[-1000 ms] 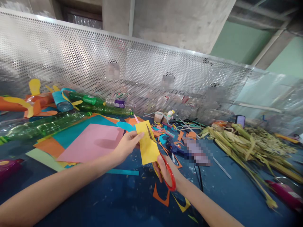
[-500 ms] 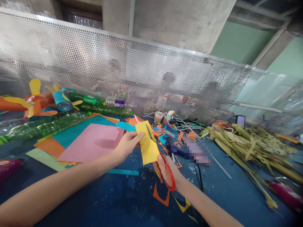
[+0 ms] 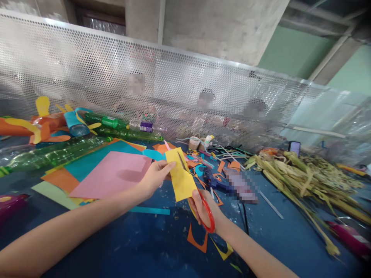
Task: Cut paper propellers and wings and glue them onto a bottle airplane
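A piece of yellow paper is held up over the table, pinched at its left edge by my left hand. My right hand is closed around the red handles of a pair of scissors. One dark blade shows across the upper part of the yellow paper; the rest of the blades is hidden behind it. Below the hands, an orange paper offcut and a yellow offcut lie on the blue table. A blue paper strip lies under my left wrist.
Left of my hands lies a stack of coloured sheets, with green plastic bottles behind. To the right are a blue glue gun, paper scraps and dried husks. A perforated metal screen stands behind, people beyond it.
The scissor blade and yellow paper have shifted very slightly against each other. Both hands keep almost the same place and grip.
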`<state>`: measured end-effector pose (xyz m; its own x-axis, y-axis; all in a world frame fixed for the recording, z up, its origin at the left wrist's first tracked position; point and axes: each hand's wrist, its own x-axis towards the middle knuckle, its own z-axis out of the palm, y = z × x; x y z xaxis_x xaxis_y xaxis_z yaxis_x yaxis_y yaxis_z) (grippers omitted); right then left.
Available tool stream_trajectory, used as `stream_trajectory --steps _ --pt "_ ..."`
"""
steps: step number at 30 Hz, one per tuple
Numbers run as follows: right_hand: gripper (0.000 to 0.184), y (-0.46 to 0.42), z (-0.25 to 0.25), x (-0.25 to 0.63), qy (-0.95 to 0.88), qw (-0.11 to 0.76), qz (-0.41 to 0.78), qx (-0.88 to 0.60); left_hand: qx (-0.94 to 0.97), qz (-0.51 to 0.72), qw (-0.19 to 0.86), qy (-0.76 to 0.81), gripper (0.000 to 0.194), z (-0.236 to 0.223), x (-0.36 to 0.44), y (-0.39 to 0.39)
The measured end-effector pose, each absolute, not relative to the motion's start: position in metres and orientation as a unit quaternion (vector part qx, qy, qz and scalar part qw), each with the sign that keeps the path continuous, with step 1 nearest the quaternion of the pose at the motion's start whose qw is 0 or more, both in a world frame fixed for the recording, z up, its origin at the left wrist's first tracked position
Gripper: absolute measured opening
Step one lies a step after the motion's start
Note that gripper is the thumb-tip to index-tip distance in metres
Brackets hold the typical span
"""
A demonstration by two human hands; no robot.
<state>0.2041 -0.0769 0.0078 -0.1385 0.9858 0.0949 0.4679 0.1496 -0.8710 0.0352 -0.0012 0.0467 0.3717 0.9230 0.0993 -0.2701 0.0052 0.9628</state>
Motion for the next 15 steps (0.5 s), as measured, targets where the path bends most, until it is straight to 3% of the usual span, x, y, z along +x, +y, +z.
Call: stream_trajectory --steps 15 --pt "0.050 -0.0755 0.0092 0.2067 -0.677 0.341 0.381 -0.529 0.520 0.471 0.642 0.310 0.037 0.0498 0.0331 0.0007"
